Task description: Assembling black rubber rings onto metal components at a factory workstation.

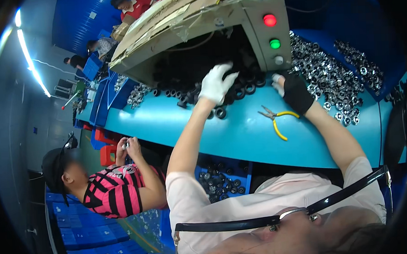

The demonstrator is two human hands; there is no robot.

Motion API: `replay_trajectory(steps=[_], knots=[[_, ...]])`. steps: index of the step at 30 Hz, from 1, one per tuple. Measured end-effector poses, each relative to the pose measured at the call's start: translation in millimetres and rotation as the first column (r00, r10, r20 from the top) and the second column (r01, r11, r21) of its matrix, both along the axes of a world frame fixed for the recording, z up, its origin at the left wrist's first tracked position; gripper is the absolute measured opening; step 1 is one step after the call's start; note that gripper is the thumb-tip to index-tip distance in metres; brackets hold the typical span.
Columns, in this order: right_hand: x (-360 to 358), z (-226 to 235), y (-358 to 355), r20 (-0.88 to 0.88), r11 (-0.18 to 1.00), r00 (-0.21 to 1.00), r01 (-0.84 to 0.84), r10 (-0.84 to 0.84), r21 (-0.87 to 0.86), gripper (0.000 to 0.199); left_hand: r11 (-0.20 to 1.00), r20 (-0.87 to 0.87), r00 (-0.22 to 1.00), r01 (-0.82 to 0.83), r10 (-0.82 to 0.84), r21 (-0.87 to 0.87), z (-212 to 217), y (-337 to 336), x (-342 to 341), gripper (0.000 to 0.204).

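My left hand [217, 84], in a white glove, reaches over a heap of small black rings [240, 91] at the mouth of a beige box-shaped machine [265, 42]. Its fingers are apart and I see nothing held in them. My right hand [296, 92] wears a black glove with white fingertips and rests at the machine's right corner. Its fingers are curled together, and what they may hold is hidden. Just below that hand, yellow-handled pliers [276, 119] lie on the turquoise table [240, 136], jaws toward the left. Shiny metal-and-black round parts [321, 67] are piled to its right.
A red light [269, 20] and a green light [275, 44] glow on the machine. Blue trays [379, 85] hold more shiny parts at the right. Under the table edge a blue bin [241, 170] contains black round parts. A co-worker in a striped shirt [124, 189] sits at the left.
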State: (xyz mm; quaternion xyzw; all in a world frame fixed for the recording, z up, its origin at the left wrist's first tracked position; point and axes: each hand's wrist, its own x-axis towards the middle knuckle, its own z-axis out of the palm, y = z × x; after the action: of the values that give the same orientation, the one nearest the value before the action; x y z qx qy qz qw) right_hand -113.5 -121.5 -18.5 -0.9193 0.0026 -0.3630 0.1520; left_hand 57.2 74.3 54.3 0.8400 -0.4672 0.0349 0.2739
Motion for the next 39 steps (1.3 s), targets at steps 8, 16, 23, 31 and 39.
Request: replay_trajectory(steps=[8, 16, 23, 31, 39], knots=[[-3.9, -5.3, -1.9, 0.049, 0.987, 0.987, -0.155, 0.152, 0.049, 0.028, 0.992, 0.540, 0.833, -0.115, 0.123, -0.048, -57.9, -149.8, 99.5, 0.059], [0.8, -10.2, -4.8, 0.014, 0.969, 0.980, -0.197, 0.197, 0.149, 0.040, 0.997, 0.524, 0.852, -0.052, 0.011, 0.063, -51.0, -202.1, 155.8, 0.048], [3.6, -12.1, -2.8, 0.026, 0.989, 0.990, -0.137, 0.135, 0.052, 0.040, 0.998, 0.511, 0.858, -0.066, 0.052, 0.009, -47.1, -196.9, 148.9, 0.046], [9.0, -14.2, 1.3, 0.203, 0.889, 0.963, -0.243, 0.174, 0.389, 0.026, 0.930, 0.301, 0.946, 0.001, 0.118, -0.369, -38.3, -129.3, 113.4, 0.041], [-5.4, 4.5, -1.0, 0.134, 0.564, 0.977, -0.205, 0.165, 0.800, 0.039, 0.886, -0.880, 0.399, -0.268, -0.257, -0.380, -32.0, -61.8, -48.0, 0.038]])
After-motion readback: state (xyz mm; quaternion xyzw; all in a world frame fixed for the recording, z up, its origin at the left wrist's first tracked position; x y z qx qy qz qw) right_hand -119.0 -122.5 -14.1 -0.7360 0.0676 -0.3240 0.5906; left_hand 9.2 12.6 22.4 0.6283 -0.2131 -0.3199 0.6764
